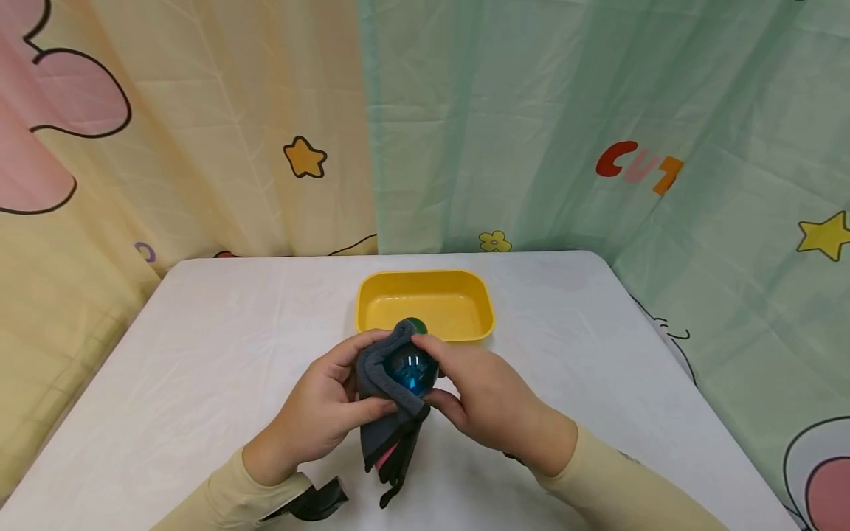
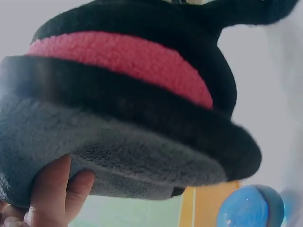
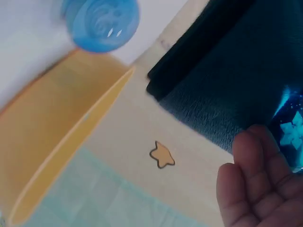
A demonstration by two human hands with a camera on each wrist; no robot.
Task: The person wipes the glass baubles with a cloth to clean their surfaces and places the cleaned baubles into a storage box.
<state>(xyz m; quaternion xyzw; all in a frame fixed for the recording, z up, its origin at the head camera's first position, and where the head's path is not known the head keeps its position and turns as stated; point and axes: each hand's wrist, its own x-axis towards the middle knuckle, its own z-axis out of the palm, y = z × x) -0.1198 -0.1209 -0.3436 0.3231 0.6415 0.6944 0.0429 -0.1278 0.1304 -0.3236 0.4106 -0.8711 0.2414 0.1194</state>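
Observation:
My left hand [image 1: 325, 402] grips a folded grey cloth [image 1: 378, 376] with black edging, a strip of pink between its layers and a dangling black loop. The cloth wraps the left side of a shiny, see-through blue ball [image 1: 413, 369]. My right hand [image 1: 488, 387] holds this ball from the right with fingers and thumb. In the right wrist view a pale snowflake pattern shows on the ball [image 3: 293, 132], beside the right fingers [image 3: 248, 170]. The grey cloth [image 2: 113, 137] fills much of the left wrist view, with left fingers [image 2: 52, 189] against it.
A yellow rectangular tray [image 1: 425, 279] stands on the white-covered table [image 1: 265, 310] just beyond my hands. Another blue round thing [image 3: 102, 23] shows near the tray in the right wrist view. Patterned curtains [image 1: 465, 133] hang behind the table.

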